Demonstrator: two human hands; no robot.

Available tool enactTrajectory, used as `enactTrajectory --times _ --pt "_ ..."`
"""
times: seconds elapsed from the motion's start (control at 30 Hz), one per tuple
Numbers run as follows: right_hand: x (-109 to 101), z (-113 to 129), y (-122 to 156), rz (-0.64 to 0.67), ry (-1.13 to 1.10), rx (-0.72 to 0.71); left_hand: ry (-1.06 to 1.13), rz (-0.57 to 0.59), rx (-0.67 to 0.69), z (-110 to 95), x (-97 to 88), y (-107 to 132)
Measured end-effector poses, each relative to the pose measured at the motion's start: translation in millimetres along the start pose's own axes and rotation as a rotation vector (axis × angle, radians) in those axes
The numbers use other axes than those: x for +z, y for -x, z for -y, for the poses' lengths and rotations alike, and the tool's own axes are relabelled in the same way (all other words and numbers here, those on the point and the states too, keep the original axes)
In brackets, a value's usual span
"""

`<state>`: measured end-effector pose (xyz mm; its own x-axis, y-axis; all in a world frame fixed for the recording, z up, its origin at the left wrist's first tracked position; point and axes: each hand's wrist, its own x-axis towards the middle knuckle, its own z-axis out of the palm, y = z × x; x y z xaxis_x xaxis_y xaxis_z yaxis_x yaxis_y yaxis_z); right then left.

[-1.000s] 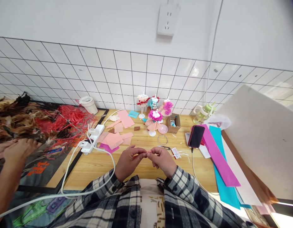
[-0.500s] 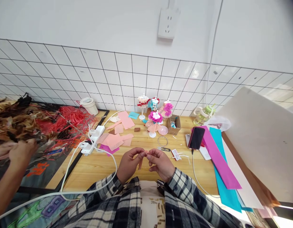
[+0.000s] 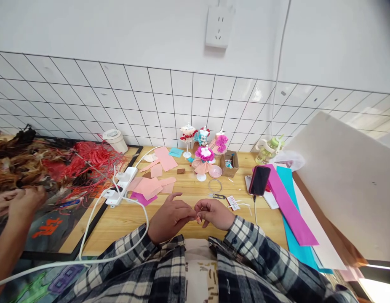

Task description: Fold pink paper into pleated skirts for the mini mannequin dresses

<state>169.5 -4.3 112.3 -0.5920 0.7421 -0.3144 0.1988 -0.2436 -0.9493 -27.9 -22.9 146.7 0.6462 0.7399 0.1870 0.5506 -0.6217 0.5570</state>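
On the head view I'm seeing a small pink paper piece (image 3: 199,220) sitting at the right fingertips, over the tabletop (image 3: 190,187), close to its front edge near the middle. Right hand (image 3: 216,213) is pinching it between thumb and forefinger; the piece is poking out just below the thumb tip. Left hand (image 3: 171,218) is reaching in from the other side, fingers together, tips meeting the right ones. I'm not able to tell if it's gripping too, view's too coarse there. Thread snips (image 3: 219,196) are lying beyond the right hand, pink sheets (image 3: 149,187) toward the left edge, phone (image 3: 260,180) near the right edge.
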Motion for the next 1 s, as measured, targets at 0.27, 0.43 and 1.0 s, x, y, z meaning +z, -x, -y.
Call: enactTrajectory --times 0.27,0.43,1.0 --pt "-4.6 27.2 -3.8 -0.001 1.185 -0.329 -0.125 0.034 0.042 -0.5 4.3 -1.1" --pt "-5.8 32.3 -6.9 -0.025 1.309 -0.352 -0.118 0.019 -0.053 -0.1 6.2 -0.9" --pt "22.9 33.7 0.1 -0.477 1.441 -0.552 0.499 -0.401 -0.583 10.8 22.0 -11.6"
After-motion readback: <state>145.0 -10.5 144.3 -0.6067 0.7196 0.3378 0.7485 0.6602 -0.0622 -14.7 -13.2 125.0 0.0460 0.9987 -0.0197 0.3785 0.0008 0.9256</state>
